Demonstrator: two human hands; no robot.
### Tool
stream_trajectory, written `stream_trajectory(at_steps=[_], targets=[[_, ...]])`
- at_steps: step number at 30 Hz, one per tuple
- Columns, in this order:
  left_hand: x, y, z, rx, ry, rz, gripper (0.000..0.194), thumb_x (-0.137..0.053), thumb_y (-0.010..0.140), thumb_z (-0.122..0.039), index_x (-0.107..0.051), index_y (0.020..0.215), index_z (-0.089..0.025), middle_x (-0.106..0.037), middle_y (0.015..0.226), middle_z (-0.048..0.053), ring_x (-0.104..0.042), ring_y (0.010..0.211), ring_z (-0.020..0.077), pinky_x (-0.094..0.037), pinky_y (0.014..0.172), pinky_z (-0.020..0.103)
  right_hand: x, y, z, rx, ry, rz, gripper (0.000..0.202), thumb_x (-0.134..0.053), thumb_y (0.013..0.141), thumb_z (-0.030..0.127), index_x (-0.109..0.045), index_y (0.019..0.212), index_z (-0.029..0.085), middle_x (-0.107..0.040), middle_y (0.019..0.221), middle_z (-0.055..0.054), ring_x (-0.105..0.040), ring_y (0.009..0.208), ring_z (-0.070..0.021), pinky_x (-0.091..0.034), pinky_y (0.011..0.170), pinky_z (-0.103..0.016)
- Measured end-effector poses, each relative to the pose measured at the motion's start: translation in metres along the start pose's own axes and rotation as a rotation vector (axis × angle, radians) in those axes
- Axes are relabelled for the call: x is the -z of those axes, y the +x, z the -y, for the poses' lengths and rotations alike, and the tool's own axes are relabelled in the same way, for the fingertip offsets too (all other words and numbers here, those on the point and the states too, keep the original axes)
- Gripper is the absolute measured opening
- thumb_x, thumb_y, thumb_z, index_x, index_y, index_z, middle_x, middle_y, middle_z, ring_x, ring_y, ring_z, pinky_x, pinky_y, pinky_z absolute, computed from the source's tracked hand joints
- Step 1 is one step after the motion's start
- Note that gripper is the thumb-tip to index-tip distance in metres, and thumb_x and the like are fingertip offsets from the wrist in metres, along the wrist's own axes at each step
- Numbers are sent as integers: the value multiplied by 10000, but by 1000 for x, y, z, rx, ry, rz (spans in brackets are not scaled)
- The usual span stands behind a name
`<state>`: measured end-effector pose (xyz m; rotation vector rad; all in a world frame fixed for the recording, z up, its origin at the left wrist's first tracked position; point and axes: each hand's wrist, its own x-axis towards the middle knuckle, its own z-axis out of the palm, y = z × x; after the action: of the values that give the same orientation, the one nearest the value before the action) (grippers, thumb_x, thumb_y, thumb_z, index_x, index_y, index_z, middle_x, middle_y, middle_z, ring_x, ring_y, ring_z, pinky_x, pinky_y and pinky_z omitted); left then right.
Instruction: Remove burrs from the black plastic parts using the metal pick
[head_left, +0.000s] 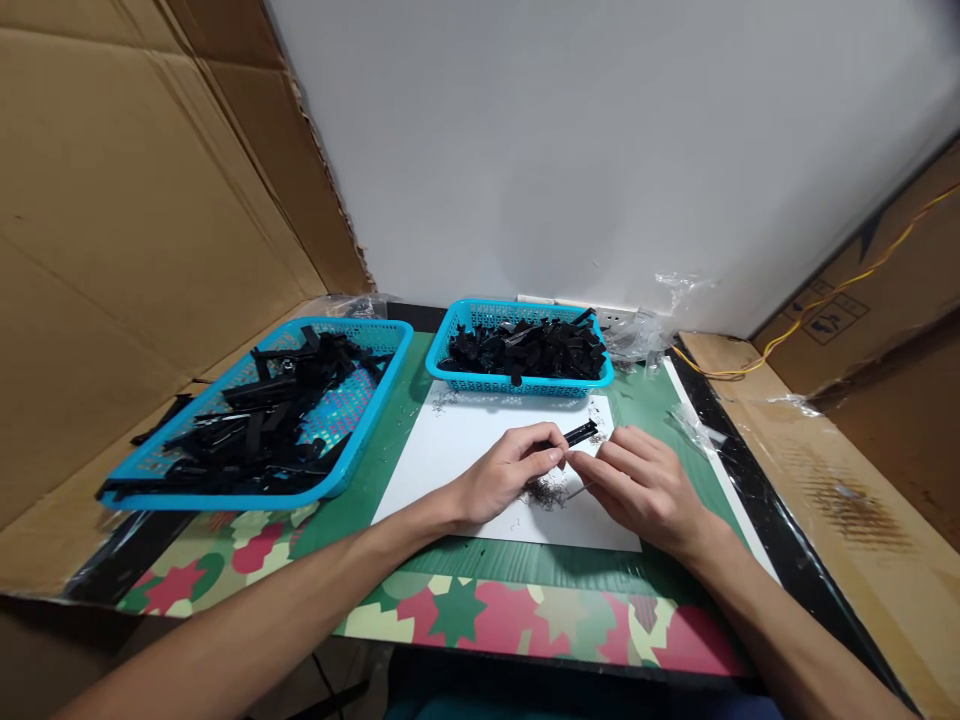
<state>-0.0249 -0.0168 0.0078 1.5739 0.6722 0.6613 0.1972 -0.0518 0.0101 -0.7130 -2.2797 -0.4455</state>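
Note:
My left hand [510,470] is closed on a long black plastic piece [581,433], whose far end sticks out to the right past the fingertips. Close against it, the fingers of my right hand [645,485] are pinched together. A thin light-coloured tool [579,491], perhaps metal, pokes out below those fingers; its full shape is hidden. Both hands' fingertips meet near the black piece. Under them, a small heap of tiny dark wire-like parts [546,494] lies on a white sheet [427,480].
A blue basket [409,345] at the left holds long black pieces. Another blue basket [517,386] at the back holds smaller black pieces. Clear plastic wrap [641,338] lies behind it. Cardboard [150,180] stands on the left, and a yellow-red cable [795,325] runs at right.

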Motion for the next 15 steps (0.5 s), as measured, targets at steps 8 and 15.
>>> stream_trajectory(at_steps=[8, 15], targets=[[1, 0, 0, 2, 13, -4, 320, -545, 1025, -458, -623, 935, -161, -503, 768, -3, -431, 707, 140, -367, 648, 285, 8, 5, 4, 93, -38, 1, 257, -566, 1007, 50, -687, 1195, 177, -569, 666, -4, -485, 631, -174, -303, 579, -377], [1, 0, -3, -41, 155, -78, 318, -523, 1037, -448, -615, 920, -168, -570, 813, 8, -473, 744, 152, -404, 689, 307, 10, 13, 13, 137, -162, 7, 219, -574, 994, 28, -709, 1018, 199, -537, 625, -2, -456, 609, -177, -278, 564, -380]])
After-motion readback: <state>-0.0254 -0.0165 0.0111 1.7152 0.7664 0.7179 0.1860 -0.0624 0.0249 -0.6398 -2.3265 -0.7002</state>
